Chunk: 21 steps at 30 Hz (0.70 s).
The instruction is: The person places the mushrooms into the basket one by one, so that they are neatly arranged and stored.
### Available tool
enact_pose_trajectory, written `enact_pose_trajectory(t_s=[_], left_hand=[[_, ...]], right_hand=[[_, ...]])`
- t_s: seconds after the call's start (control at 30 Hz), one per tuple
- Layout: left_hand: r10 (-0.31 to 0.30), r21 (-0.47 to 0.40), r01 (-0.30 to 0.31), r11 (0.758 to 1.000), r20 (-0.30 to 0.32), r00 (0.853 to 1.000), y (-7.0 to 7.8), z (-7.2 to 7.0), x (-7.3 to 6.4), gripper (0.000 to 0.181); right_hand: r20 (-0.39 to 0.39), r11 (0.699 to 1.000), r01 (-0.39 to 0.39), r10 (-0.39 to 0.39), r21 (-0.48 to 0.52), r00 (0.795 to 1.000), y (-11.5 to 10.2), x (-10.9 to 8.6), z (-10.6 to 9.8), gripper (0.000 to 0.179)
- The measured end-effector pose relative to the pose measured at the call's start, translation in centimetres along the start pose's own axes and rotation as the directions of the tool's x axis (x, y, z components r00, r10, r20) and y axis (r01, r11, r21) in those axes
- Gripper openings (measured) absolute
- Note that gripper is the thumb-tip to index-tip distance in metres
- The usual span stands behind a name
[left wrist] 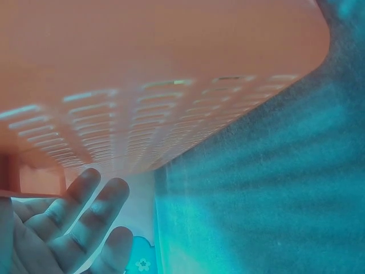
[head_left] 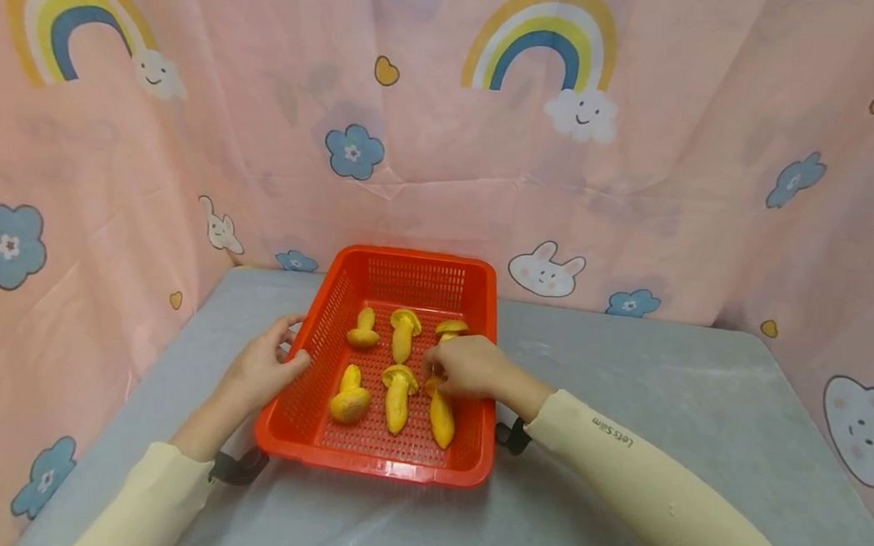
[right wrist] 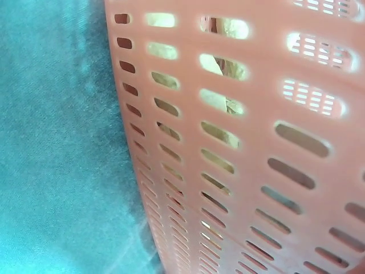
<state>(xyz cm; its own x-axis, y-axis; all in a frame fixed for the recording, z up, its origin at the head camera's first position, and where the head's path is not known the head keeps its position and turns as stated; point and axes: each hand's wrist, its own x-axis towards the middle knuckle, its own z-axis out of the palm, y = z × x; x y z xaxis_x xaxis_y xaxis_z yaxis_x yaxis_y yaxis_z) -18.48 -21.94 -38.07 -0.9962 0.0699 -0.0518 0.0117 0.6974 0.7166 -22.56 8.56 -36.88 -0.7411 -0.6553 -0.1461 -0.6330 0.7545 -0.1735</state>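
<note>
A red plastic basket [head_left: 376, 467] with slotted walls stands on the table and holds several yellow mushrooms. My left hand [head_left: 262, 369] holds the basket's left rim, thumb over it and loosely bent fingers [left wrist: 94, 220] outside the wall. Inside at the right, my right hand [head_left: 470, 365] pinches the cap end of the front-right mushroom [head_left: 441, 419]; its fingertips are partly hidden. Just behind that hand lies another mushroom [head_left: 451, 327], partly covered. Two middle mushrooms [head_left: 405, 334] [head_left: 398, 397] point cap-back, while the left ones [head_left: 363, 329] [head_left: 350, 397] lie cap-forward. The right wrist view shows only the slotted wall [right wrist: 256, 142], not the hand.
A grey cloth-like surface [head_left: 663, 387] covers the table around the basket. Behind and at both sides hangs a pink curtain [head_left: 441, 206] printed with rainbows, flowers and rabbits. Dark wrist straps [head_left: 240, 467] sit on both wrists, close to the basket's walls.
</note>
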Motion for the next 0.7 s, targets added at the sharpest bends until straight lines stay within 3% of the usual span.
enact_pose_trajectory(t_s=[0.27,0.47,0.6,0.7], left_hand=[[-0.001,0.012,0.001,1.000,-0.011,1.000,0.0,0.1,0.2,0.058],[0.053,0.131,-0.051,0.990,-0.015,0.998,-0.1,0.1,0.4,0.057],[0.124,0.231,-0.109,0.967,-0.055,0.991,0.3,-0.4,0.3,0.060],[0.179,0.257,-0.148,0.955,-0.099,0.979,0.9,-1.2,0.2,0.060]], right_hand=[[-0.046,1.000,0.002,-0.001,0.004,0.999,0.3,-0.1,-0.1,0.012],[-0.149,0.979,0.059,-0.030,0.193,0.988,1.0,-0.8,-0.7,0.020],[-0.289,0.968,0.116,-0.048,0.222,0.956,1.9,-2.2,-2.7,0.020],[-0.415,0.984,0.102,-0.032,0.149,0.909,2.7,-3.9,-5.0,0.024]])
